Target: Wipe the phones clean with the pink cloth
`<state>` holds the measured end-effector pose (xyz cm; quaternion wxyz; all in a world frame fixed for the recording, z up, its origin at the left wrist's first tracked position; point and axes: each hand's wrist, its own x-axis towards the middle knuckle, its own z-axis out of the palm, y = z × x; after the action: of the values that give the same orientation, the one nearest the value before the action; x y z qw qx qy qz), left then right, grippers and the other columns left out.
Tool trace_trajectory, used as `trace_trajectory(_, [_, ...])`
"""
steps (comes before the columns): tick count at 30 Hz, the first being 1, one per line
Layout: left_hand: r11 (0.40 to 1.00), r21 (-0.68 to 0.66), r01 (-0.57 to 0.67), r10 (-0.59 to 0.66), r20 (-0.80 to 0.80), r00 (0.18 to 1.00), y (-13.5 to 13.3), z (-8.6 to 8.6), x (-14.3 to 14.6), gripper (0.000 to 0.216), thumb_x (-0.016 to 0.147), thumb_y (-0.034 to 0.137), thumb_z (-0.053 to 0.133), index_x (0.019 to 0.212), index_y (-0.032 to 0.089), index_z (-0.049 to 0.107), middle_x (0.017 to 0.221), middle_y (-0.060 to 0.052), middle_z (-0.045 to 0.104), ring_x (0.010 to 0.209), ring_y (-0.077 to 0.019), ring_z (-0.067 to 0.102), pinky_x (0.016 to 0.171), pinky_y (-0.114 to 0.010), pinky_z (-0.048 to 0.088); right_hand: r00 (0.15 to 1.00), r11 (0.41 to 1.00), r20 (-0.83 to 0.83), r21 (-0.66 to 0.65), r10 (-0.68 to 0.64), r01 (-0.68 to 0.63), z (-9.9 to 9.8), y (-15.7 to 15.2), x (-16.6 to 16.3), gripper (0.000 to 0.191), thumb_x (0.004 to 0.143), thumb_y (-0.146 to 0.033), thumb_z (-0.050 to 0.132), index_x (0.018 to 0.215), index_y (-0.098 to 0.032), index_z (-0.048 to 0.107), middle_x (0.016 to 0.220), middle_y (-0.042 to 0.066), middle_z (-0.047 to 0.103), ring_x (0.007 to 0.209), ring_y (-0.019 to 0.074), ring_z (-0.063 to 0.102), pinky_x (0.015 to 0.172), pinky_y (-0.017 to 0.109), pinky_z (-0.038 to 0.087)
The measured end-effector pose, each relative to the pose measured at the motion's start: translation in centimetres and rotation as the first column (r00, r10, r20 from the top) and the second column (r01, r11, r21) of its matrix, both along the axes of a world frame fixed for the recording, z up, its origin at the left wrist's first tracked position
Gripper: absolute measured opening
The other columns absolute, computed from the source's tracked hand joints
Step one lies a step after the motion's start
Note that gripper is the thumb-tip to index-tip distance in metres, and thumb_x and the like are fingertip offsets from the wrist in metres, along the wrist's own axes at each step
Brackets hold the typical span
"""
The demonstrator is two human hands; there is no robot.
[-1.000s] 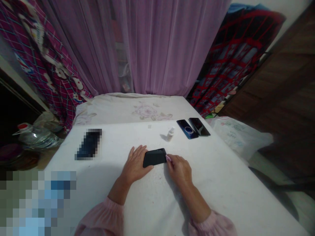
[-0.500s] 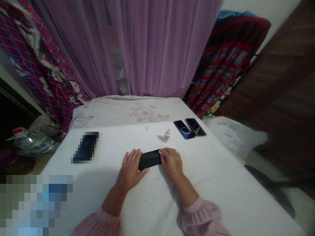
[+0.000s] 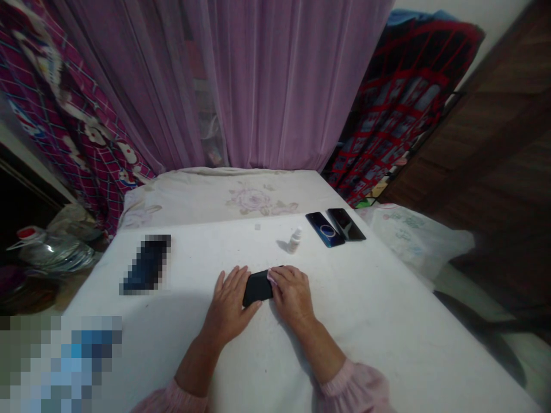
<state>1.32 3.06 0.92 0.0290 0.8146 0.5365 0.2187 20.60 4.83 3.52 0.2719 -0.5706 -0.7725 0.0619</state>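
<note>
A black phone [image 3: 258,288] lies on the white-covered table, long side roughly left to right. Its left end is gripped by my left hand [image 3: 230,301], fingers along the far side and thumb at the near edge. My right hand [image 3: 294,292] pinches a small pink cloth [image 3: 271,276] and presses it on the phone, covering the right part. Beyond the right hand stands a small white bottle [image 3: 295,241]. A blue phone [image 3: 326,229] with a ring on its back and a dark phone [image 3: 346,224] lie side by side at the back right.
A blurred-out dark object [image 3: 146,265] lies on the table's left side. A small pale square [image 3: 257,227] is near the back. Off the left edge stands a clear jug [image 3: 55,249] with a red cap; a white plastic bag [image 3: 413,238] is off the right edge.
My right hand with the pink cloth has slid left along the phone toward its middle. My left hand keeps its hold. The view has shifted slightly.
</note>
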Motion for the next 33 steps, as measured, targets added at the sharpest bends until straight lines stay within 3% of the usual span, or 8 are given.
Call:
trace_trajectory(7, [1.0,-0.018,0.015,-0.015,-0.002,1.0,0.1,0.1,-0.2,0.059,0.09,0.042,0.052,0.142,0.015,0.041,0.146,-0.017,0.05,0.138,-0.0332,0.042,0.115,-0.058,0.027,0.991,0.991,-0.009,0.021,-0.131,0.131,-0.4,1.1,1.5,0.03,0.089,-0.013,0.053,0.112,-0.022,0.07,0.114,0.005,0.071,0.108,0.0221,0.054,0.091,0.036,0.035])
trace_trajectory(15, [1.0,-0.019,0.021,-0.022,-0.024,0.999,0.4,-0.3,-0.5,0.062,0.087,0.037,0.054,0.144,0.019,0.037,0.147,-0.016,0.049,0.139,-0.0331,0.04,0.114,-0.056,0.026,0.989,0.988,0.025,0.033,0.147,-0.148,-0.2,-0.5,-2.5,0.032,0.089,-0.019,0.055,0.12,-0.025,0.065,0.121,0.004,0.069,0.117,0.0221,0.052,0.099,0.039,0.031])
trace_trajectory(23, [0.998,0.054,0.045,-0.041,-0.07,0.997,0.2,-0.5,-0.7,0.059,0.092,0.039,0.05,0.143,0.016,0.034,0.146,-0.018,0.049,0.137,-0.0332,0.042,0.115,-0.055,0.025,0.995,0.995,-0.025,-0.015,-0.101,0.1,-0.1,0.7,0.3,0.031,0.088,-0.013,0.054,0.112,-0.026,0.069,0.117,0.004,0.071,0.115,0.0245,0.054,0.103,0.044,0.025])
trace_trajectory(26, [0.998,0.05,0.043,-0.04,-0.068,0.997,0.3,-0.5,-0.7,0.06,0.092,0.04,0.049,0.144,0.016,0.033,0.146,-0.017,0.049,0.138,-0.0333,0.041,0.115,-0.055,0.026,0.991,0.991,-0.013,-0.024,-0.133,0.132,-0.1,0.8,0.4,0.033,0.085,-0.011,0.055,0.113,-0.025,0.068,0.118,0.004,0.07,0.116,0.0245,0.053,0.103,0.044,0.025])
trace_trajectory(33, [0.999,0.029,0.035,-0.032,-0.076,0.997,0.6,-0.9,-0.7,0.062,0.088,0.037,0.051,0.145,0.017,0.036,0.146,-0.016,0.049,0.139,-0.0327,0.04,0.115,-0.054,0.026,0.995,0.995,-0.017,-0.026,0.1,-0.1,-0.2,-0.2,-2.8,0.035,0.09,-0.019,0.053,0.122,-0.027,0.063,0.125,0.003,0.067,0.119,0.0227,0.05,0.105,0.043,0.025])
